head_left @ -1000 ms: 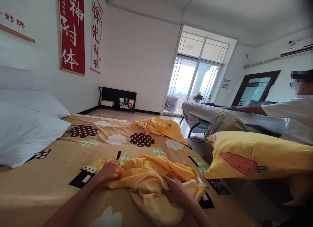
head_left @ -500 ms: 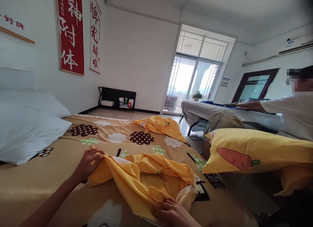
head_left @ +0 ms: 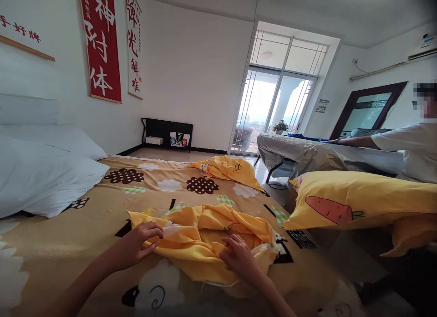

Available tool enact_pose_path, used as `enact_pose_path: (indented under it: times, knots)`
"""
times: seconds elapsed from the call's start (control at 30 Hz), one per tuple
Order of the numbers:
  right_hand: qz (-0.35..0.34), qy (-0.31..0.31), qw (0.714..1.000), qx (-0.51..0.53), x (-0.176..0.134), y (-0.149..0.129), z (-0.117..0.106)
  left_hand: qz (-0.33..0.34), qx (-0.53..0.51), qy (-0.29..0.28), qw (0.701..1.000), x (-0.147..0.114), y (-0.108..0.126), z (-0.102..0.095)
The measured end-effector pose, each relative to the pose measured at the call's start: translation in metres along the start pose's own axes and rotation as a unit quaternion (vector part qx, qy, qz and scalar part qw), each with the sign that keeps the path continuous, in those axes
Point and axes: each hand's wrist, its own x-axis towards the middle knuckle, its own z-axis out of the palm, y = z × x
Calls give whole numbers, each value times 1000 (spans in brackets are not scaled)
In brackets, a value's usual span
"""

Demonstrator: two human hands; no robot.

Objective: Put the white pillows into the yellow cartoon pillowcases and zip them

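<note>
A crumpled yellow pillowcase (head_left: 191, 262) with a carrot print lies loosely bunched on the bed, its folds ringed around a hollow in the middle. Over its left end rests my left hand (head_left: 145, 244), thumb and fingers apart, touching the cloth without a visible grip. My right hand (head_left: 241, 258) is on the near right folds, fingers slightly bent and spread, the tips against the fabric. Farther back on the bed is another folded yellow cloth (head_left: 235, 169) with a small printed face.
White pillows (head_left: 51, 171) sit at the left on the patterned bedsheet (head_left: 85, 258). A yellow pillow (head_left: 368, 201) with a carrot print is at the right edge. Beyond it, a person in a white shirt (head_left: 392, 139) reaches over a plastic-covered table (head_left: 290, 146). A low black shelf (head_left: 164, 130) stands by the wall.
My left hand has let go of the pillowcase's left corner and moved right over the cloth. My right hand has come off the near edge and shifted slightly up. The pillowcase lies flatter.
</note>
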Motion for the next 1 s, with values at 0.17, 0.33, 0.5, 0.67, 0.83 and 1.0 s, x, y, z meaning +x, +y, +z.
enact_pose_path:
  times: [0.17, 0.33, 0.5, 0.67, 0.83, 1.0]
  knots:
    - [-81, 71, 993, 51, 7, -20, -19, 10, 85, -2, 996, 9, -12, 19]
    - [-94, 208, 968, 102, 1, -37, -81, -62, 229, -15, 971, 22, -77, 50]
    - [-36, 368, 922, 114, -1, -29, -127, -82, 199, -7, 977, 16, -108, 59]
    - [-9, 528, 805, 271, 14, -18, -164, -77, 175, 41, 981, 10, -113, 49]
    - [30, 522, 782, 338, 29, -12, -198, -87, 113, 181, 973, 4, -119, 29]
    - [65, 501, 774, 382, 42, -6, -217, -176, -2, 340, 924, -11, -107, -10]
